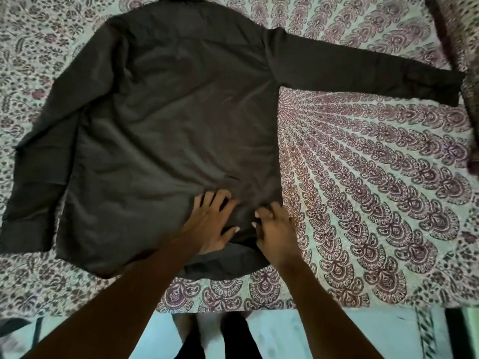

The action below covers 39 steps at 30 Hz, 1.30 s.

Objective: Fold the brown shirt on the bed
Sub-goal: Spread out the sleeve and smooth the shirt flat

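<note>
Brown shirt [166,120]: long-sleeved, spread flat on bed [363,177], sleeves outstretched. Left hand [215,224] presses hem, fingers spread; right hand [274,229] pinches hem.

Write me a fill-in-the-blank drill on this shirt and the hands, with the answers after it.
1. The brown shirt lies spread on the patterned ____.
2. Both hands touch the shirt near its ____ edge.
3. The left hand lies with its fingers ____ on the cloth.
4. The right hand has its fingers ____ into the fabric.

Missing words: bedsheet; bottom; spread flat; curled
</note>
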{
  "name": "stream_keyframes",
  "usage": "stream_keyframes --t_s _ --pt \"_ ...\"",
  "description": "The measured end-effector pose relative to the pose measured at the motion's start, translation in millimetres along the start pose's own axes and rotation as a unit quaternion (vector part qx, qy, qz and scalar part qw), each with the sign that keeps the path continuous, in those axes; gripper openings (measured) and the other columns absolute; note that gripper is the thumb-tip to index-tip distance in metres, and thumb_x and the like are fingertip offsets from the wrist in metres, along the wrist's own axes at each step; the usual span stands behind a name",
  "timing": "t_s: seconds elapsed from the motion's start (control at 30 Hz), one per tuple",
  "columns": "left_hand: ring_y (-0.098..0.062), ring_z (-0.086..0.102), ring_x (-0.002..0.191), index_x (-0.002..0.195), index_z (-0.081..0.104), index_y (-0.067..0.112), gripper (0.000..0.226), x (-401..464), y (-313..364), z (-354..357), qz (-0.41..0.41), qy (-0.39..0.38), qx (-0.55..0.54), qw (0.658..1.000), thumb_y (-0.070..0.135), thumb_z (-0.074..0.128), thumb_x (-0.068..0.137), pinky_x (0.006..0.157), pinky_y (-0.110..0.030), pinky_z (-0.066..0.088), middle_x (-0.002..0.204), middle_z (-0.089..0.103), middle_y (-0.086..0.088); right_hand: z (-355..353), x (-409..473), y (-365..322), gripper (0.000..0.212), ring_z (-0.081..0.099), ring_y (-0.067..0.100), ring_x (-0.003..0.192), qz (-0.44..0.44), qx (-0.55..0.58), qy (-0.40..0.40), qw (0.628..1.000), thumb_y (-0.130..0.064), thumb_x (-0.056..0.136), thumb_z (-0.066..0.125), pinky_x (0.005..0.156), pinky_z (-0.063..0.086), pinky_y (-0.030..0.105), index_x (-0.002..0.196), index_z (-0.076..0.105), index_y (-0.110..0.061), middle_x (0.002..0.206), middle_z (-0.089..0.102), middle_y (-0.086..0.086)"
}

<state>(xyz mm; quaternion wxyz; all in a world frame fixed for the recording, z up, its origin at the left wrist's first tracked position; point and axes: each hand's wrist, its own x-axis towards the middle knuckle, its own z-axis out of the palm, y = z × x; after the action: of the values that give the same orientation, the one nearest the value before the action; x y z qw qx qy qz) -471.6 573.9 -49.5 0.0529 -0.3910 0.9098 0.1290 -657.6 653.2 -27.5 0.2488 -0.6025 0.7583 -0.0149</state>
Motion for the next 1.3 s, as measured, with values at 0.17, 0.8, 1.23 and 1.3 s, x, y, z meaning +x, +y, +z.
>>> stream_keyframes --t_s 0.17,0.8,1.23,1.3 --pt "-0.024 0.056 0.096 0.095 0.055 0.025 0.026 -31.1 13.5 3.2 0.062 -0.009 -0.097 0.993 0.048 0.041 0.097 0.081 -0.039 0.044 0.100 0.056 0.002 11.7 -53.8 7.3 0.030 0.053 0.030 0.108 -0.009 -0.025 -0.024 0.999 -0.036 0.088 0.048 0.090 0.043 0.047 0.114 0.055 -0.021 0.116 0.051 0.007" --pt "-0.028 0.065 0.098 0.101 0.064 0.020 0.020 -123.0 -60.6 -10.9 -0.084 -0.067 -0.207 0.973 0.020 0.074 0.084 0.079 -0.036 0.053 0.107 0.066 0.001 47.0 -101.0 -27.9 0.046 0.045 0.035 0.104 -0.011 -0.096 0.088 0.991 -0.031 0.078 0.077 0.084 0.045 0.053 0.118 0.056 -0.023 0.121 0.049 0.015" --pt "-0.021 0.051 0.112 0.122 0.044 0.026 0.062 -170.1 -80.1 1.7 0.021 -0.087 -0.180 0.980 0.018 0.072 0.066 0.093 -0.039 0.050 0.123 0.051 0.004 68.5 -88.3 -89.3 0.052 0.056 0.033 0.100 -0.016 -0.106 0.044 0.993 -0.009 0.068 0.081 0.080 0.045 0.052 0.113 0.057 -0.023 0.112 0.055 0.009" --pt "-0.023 0.052 0.110 0.123 0.045 0.024 0.061 -174.0 -77.8 5.2 0.030 -0.056 -0.149 0.987 0.010 0.066 0.067 0.092 -0.041 0.052 0.124 0.053 0.001 75.3 -92.3 -90.7 0.053 0.057 0.032 0.097 -0.018 -0.110 0.049 0.993 -0.009 0.065 0.082 0.080 0.046 0.052 0.110 0.058 -0.023 0.109 0.056 0.009"
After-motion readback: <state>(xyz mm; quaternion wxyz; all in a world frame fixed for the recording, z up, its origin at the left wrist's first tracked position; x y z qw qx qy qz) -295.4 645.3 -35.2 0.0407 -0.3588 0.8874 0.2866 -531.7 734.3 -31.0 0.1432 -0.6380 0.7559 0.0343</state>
